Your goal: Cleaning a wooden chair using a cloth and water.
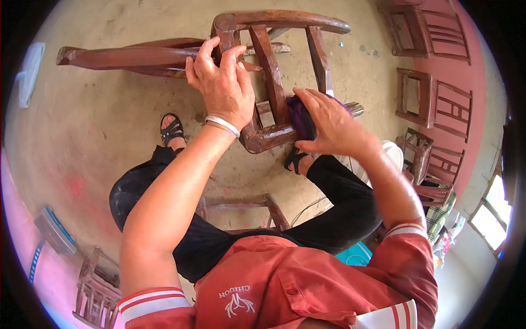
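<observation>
A brown wooden chair [273, 74] lies tipped before me, its slatted part on the right and its legs reaching left. My left hand [224, 78], a white bangle at its wrist, spans the near rail with fingers spread around it; the palm side is hidden. In my right hand [328, 123] is a dark purple cloth [302, 117], pressed against the chair's lower right bar [275, 133]. The fingers cover much of the cloth. Glossy patches show on the wood.
Several wooden chairs [415, 98] line the pink wall at right. A white round lid or bucket [392, 154] stands beside my right leg. Another wooden chair [96, 288] is at lower left, near a dustpan-like grey object [55, 230]. A wooden seat frame [275, 211] shows below my legs.
</observation>
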Demonstrator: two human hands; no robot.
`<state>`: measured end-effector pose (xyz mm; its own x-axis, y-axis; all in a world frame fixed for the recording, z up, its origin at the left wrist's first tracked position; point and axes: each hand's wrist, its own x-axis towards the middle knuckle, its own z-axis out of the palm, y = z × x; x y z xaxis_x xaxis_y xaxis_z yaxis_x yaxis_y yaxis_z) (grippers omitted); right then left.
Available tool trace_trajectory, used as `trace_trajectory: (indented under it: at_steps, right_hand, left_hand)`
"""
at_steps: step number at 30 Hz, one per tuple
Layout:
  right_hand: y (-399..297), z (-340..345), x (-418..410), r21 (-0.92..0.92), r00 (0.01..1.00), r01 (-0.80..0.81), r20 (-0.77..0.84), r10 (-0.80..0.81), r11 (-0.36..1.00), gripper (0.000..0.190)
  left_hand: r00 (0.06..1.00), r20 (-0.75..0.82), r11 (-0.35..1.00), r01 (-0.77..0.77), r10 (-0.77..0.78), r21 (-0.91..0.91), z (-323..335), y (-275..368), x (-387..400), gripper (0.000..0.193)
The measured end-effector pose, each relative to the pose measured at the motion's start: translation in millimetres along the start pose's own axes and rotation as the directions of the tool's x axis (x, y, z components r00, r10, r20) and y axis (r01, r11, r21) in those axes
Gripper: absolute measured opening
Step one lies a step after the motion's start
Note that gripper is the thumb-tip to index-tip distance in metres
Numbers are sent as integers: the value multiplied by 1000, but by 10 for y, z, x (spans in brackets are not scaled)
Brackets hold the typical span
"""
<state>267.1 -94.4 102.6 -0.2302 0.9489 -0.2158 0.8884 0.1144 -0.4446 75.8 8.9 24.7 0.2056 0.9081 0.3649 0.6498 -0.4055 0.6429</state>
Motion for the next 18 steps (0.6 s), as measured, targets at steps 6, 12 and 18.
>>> trace_trajectory:
  at_steps: [6, 12, 18]
  right_hand:
    - [46, -43, 553, -154, 782, 112, 623, 9, 982, 56]
    - [86, -19, 525, -161, 776, 88, 630, 33, 983, 52]
    - [-113, -52, 194, -304, 909, 83, 414, 54, 949, 59]
  left_hand:
    - [999, -32, 999, -22, 23, 33, -18, -45, -16, 26]
    - [1000, -19, 1000, -19, 19, -7, -18, -60, -38, 24]
    - [1000, -27, 998, -17, 15, -68, 5, -112, -26, 24]
